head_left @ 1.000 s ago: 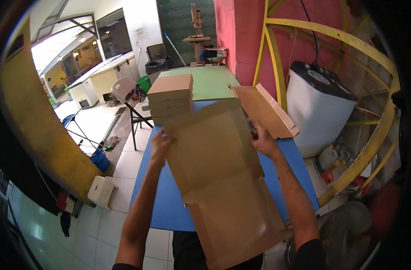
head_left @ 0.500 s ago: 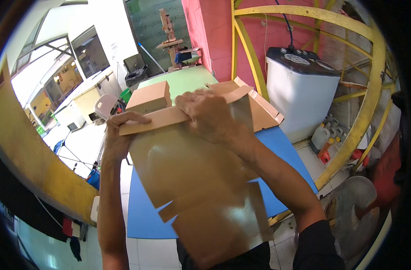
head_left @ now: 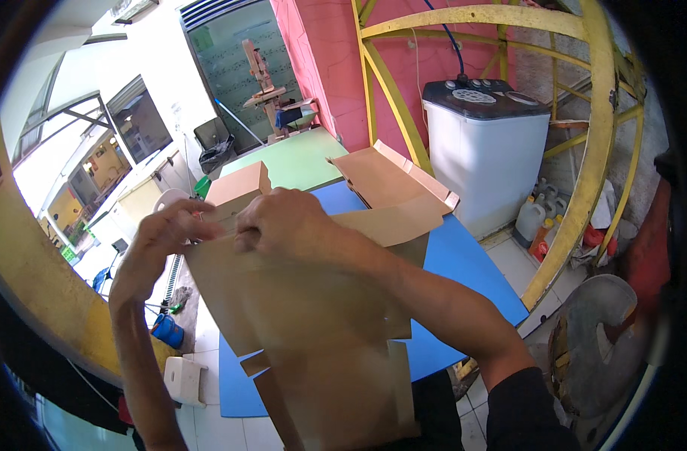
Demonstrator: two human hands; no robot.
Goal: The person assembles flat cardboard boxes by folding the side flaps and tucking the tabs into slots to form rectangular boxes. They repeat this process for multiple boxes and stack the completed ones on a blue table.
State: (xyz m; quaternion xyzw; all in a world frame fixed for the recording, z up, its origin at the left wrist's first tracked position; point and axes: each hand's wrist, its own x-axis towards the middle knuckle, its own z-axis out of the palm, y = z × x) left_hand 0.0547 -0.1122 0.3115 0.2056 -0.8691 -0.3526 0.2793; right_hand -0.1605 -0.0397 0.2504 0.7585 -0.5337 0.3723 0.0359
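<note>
A flat brown cardboard box blank [head_left: 313, 323], with slits and flaps cut into it, slopes up from my lap over the table edge. My left hand [head_left: 163, 240] is at its far left corner, fingers bent around the edge and slightly blurred. My right hand [head_left: 291, 225] grips the far edge near that corner, fingers curled in and knuckles up. To its right, a long narrow flap [head_left: 396, 222] stands bent along the far edge. The fingertips are partly hidden.
A blue tabletop [head_left: 471, 278] lies under the blank, with a green table [head_left: 298, 161] beyond. A closed cardboard box [head_left: 242, 183] stands behind my hands, and an open box [head_left: 392, 177] lies at the far right. A washing machine [head_left: 486, 150] and yellow metal frame [head_left: 595, 150] stand to the right.
Both hands have shifted left along the blank's far edge, my right one coming close to the left corner. The blank has moved with them, and the view has turned slightly.
</note>
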